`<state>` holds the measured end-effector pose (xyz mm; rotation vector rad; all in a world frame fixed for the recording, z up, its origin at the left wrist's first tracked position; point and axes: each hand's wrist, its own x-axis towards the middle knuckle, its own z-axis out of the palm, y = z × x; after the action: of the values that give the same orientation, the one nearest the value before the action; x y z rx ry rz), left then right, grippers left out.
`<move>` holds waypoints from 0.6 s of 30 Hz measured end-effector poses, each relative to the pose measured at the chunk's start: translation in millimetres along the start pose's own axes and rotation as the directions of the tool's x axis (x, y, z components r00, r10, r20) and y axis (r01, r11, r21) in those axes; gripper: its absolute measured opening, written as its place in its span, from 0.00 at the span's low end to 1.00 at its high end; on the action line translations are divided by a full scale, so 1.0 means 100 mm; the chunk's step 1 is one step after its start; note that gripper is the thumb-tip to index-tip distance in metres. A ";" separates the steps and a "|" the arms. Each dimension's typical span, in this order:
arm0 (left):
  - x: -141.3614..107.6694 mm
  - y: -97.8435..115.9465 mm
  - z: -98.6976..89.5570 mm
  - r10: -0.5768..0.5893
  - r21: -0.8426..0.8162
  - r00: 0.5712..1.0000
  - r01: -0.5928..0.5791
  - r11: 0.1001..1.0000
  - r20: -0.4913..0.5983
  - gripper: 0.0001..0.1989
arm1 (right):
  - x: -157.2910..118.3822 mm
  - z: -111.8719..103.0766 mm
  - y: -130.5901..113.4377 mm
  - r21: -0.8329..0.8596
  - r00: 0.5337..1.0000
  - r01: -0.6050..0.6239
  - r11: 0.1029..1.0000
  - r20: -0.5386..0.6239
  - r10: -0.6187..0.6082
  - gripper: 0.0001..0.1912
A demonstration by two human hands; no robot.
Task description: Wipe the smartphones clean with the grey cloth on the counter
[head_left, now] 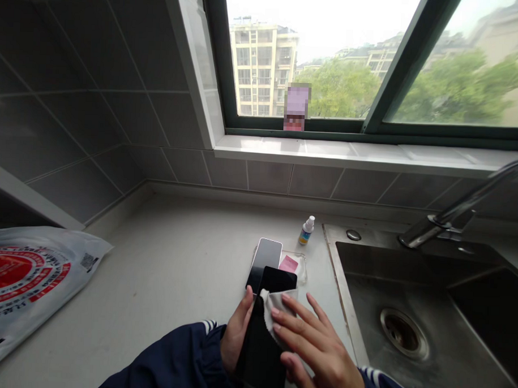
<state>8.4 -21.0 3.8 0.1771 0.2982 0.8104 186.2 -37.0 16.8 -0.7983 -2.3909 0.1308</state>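
My left hand [237, 329] grips a black phone [262, 352] by its left side, thumb along the edge, tilted above the counter. A light grey cloth [276, 308] with a jagged edge lies against the phone's dark face. My right hand [322, 343] presses this cloth onto the phone, its fingers long and slightly spread over it. Just beyond, a second phone [267, 256] with a white rim lies on the counter, its lower part hidden. Beside it sits a clear case [303, 263] with a pink piece [289, 264] on it.
A small white-capped bottle [306, 231] stands near the sink rim. To the right are a steel sink [408, 295] and a faucet [445, 220]. At far left lies a white plastic bag [70, 249] with red print. A window sill [328, 151] runs behind the counter [175, 259].
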 end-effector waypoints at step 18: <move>-0.06 0.07 0.05 0.135 0.050 0.987 -0.131 0.990 -0.089 0.33 | 0.03 0.06 -0.23 0.387 0.963 -0.036 0.921 -0.233 0.136 0.06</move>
<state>1.9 -20.8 11.3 0.2030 0.3947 0.9464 169.6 -53.4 19.8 -0.6873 -1.9986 0.4836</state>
